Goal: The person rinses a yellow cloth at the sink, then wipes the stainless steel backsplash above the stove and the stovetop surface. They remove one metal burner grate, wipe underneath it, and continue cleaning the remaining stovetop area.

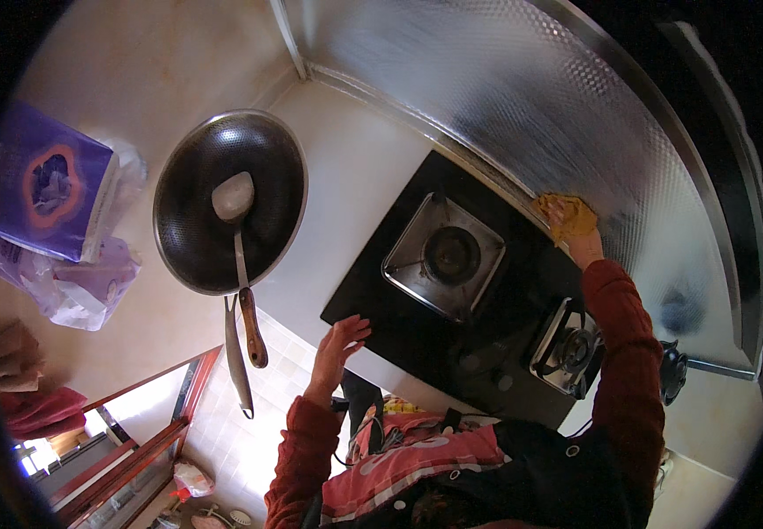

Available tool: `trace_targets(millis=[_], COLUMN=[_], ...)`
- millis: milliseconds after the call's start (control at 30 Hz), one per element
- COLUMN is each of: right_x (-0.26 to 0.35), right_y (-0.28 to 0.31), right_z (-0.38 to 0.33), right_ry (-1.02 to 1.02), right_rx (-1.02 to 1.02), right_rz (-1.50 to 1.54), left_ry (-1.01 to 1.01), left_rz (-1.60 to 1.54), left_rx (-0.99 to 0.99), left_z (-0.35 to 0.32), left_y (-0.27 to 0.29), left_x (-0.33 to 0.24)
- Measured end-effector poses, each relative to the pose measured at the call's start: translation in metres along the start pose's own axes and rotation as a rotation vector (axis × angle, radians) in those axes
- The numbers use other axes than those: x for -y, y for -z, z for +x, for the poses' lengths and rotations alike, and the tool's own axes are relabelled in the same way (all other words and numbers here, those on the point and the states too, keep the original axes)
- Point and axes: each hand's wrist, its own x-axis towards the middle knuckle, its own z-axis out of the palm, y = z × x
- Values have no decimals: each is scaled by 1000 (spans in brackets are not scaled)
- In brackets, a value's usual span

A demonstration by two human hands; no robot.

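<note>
My right hand (pixel 584 247) reaches to the back of the black gas cooktop (pixel 364 286). It holds a yellow-brown cloth (pixel 571 219) against the foot of the silver foil-covered wall (pixel 628 167), and the cloth partly covers the fingers. At the cooktop's front left corner is my left hand (pixel 339 351), its fingers stretched out and nothing in them. A large burner (pixel 450 254) with a square metal tray lies between the hands. The smaller burner (pixel 574 349) sits near my right forearm, which partly overlaps its side.
Left of the cooktop, a dark wok (pixel 267 220) rests on the pale counter with a spatula (pixel 233 197) inside; both handles stick out past the front edge. Farther left are a purple package (pixel 90 207) and a plastic bag (pixel 90 295). A black object (pixel 673 373) stands at the right.
</note>
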Motion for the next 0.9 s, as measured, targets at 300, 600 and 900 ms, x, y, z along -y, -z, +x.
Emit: trace_targets(millis=[300,600,900], right_x=[60,84,26], right_y=[-14,-88,25], right_z=[193,319,25], right_ry=[-181,97,-203], right_rx=[220,-214,73], right_rz=[357,457,166], left_ry=[53,129,101], left_rz=[47,-4,-1], left_rx=[-6,9,59], left_z=[24,28,30], left_y=[8,13,17], left_x=[8,1,5])
